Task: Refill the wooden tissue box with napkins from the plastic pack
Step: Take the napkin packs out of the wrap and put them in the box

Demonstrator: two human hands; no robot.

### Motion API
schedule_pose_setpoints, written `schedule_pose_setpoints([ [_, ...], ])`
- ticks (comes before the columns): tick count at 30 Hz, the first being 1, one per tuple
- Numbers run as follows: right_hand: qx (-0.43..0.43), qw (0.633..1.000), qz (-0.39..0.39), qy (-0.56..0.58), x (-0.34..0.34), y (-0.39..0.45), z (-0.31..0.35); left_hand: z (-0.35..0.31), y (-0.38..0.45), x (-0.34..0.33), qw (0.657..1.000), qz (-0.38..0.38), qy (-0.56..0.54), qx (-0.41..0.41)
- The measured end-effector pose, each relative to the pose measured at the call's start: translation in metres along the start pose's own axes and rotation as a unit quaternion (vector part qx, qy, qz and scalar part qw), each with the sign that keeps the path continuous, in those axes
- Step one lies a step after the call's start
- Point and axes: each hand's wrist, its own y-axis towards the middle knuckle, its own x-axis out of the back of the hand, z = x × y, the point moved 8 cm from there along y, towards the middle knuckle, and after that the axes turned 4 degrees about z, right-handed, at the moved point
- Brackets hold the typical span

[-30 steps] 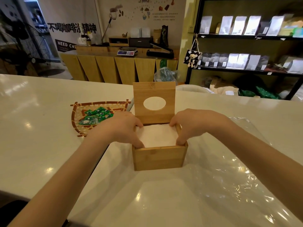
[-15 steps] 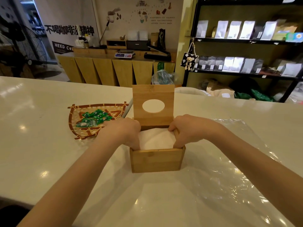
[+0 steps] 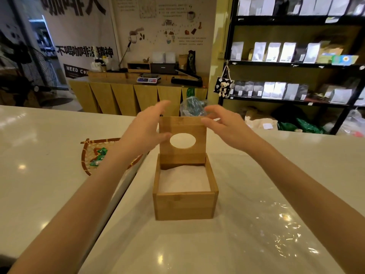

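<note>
The wooden tissue box (image 3: 185, 205) stands on the white counter in front of me, with a stack of white napkins (image 3: 184, 179) lying inside it. Its hinged lid (image 3: 182, 155), with an oval hole, stands upright at the back. My left hand (image 3: 145, 131) is raised at the lid's left edge, fingers spread, thumb near the oval hole. My right hand (image 3: 224, 126) hovers at the lid's top right corner, fingers apart. Neither hand holds anything. The clear plastic pack (image 3: 276, 224) lies flat and crumpled under and to the right of the box.
A woven tray (image 3: 88, 153) with green wrapped sweets sits to the left of the box. The counter's far edge runs behind the lid. Beyond it are a wooden counter with a scale (image 3: 149, 78) and black shelves of bags (image 3: 280, 53).
Both hands have left the napkins inside the box and risen to the upright lid's top. The napkins now lie flat in the box.
</note>
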Motion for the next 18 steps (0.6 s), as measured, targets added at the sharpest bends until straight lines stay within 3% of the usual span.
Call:
schedule_pose_setpoints([
  [10, 0.080, 0.993, -0.065, 0.059, 0.006, -0.030, 0.007, -0.014, -0.030, 0.006, 0.984, -0.102, 0.024, -0.145],
  [18, 0.135, 0.986, -0.069, 0.070, -0.006, -0.090, 0.010, -0.011, -0.085, -0.004, 0.975, -0.091, -0.040, -0.197],
])
